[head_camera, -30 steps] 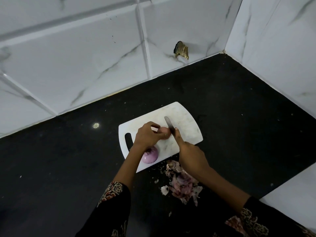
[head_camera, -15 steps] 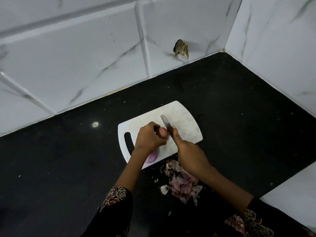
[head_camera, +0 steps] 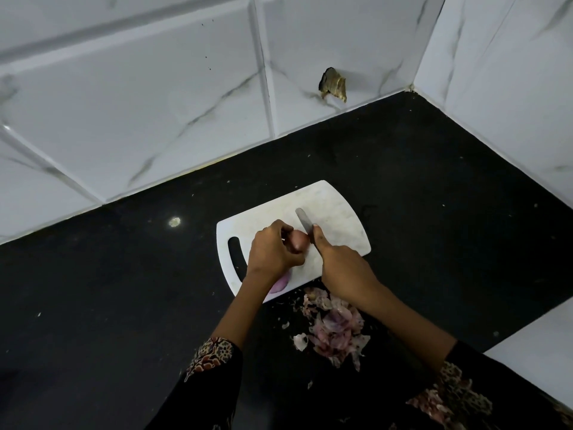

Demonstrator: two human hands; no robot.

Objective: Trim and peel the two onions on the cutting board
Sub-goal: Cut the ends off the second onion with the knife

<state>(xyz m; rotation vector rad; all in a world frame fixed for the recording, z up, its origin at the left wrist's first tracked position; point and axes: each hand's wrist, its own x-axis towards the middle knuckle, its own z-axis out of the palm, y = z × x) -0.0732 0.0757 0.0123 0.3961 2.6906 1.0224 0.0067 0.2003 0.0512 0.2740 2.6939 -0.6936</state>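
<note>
Dim, soft light; wide-angle edge distortion

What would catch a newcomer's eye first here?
The white cutting board on the black counter, where the left hand grips an onion and the right hand holds a knife against it. Then the pile of onion skins just below the board.

Two bare forearms extend from black sleeves — left sleeve (head_camera: 214, 361), right sleeve (head_camera: 459, 386). Each cuff carries a printed floral band in beige, rust and dark tones.
</note>
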